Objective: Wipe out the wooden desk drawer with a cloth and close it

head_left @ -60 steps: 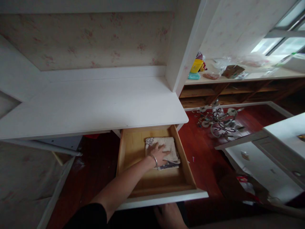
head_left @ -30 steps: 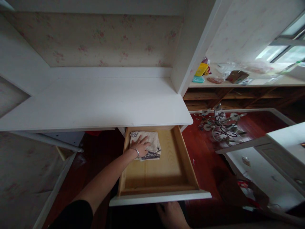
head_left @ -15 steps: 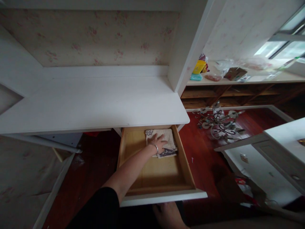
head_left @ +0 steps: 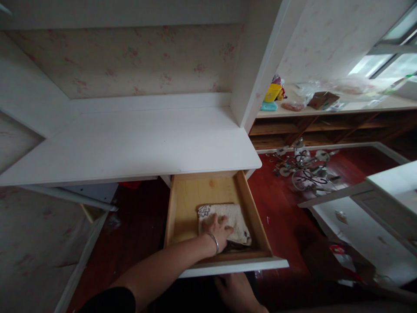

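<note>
My left hand [head_left: 219, 230], with a silver bangle at its wrist, lies with fingers spread on a folded cloth [head_left: 237, 219]. The cloth is cream with a dark pattern at one corner and a darker part showing at its near edge. It rests inside a pulled-out wooden drawer [head_left: 185, 195] with a white front, close to that front. My right hand [head_left: 239, 293] is low down, just below the drawer's front panel. Its thumb side shows, but the panel and shade hide its fingers; whether it touches the drawer I cannot tell.
Above the drawer is a white desk top [head_left: 146, 143] with an upright side panel. A chandelier [head_left: 306, 171] lies on the red floor [head_left: 276, 208] to the right. Behind it, a low shelf [head_left: 342, 114] carries plastic bags and a box [head_left: 322, 101]. White furniture [head_left: 397, 191] stands at the right.
My left hand has slid the cloth from the back of the drawer toward its front. My right hand stays below the drawer front. The view has shifted slightly.
</note>
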A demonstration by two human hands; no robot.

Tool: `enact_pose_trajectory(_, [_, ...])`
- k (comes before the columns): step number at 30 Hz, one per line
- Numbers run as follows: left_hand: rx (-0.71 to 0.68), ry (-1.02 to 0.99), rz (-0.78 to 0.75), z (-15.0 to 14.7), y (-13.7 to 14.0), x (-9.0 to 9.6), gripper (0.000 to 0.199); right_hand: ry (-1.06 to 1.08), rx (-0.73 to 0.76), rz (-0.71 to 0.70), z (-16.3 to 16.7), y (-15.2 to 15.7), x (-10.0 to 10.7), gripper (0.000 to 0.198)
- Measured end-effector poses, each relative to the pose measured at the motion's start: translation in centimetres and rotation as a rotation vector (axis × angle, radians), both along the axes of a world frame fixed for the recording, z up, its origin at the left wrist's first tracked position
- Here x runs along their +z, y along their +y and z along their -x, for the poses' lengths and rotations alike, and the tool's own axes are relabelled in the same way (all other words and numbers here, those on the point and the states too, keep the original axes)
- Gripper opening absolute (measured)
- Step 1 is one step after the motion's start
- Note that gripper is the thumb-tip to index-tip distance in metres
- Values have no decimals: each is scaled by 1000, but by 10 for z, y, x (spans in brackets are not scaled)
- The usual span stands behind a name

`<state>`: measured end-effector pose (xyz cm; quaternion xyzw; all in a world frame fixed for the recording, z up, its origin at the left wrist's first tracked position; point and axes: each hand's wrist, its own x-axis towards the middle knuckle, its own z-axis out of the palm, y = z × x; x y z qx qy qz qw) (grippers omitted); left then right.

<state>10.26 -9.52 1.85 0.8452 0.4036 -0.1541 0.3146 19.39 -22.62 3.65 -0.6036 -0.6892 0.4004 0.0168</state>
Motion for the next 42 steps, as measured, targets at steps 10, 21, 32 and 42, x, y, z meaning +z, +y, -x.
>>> enact_pose_trajectory(10, [71,74,-41,92,18,13,58,-61,-7,21,3,-2,4,32])
enact_pose_trajectory(21, [151,124,-166,104,105,-11,60,-80,-36,41,8,-2,6,31])
enact_pose_trajectory(32, [110,76,-84,-2,132,-10,68,-108,0,73,8,-1,-5,31])
enact_pose_trajectory(42, [-12,42,-65,-30,101,6,66,-54,-81,57,8,-2,0,30])
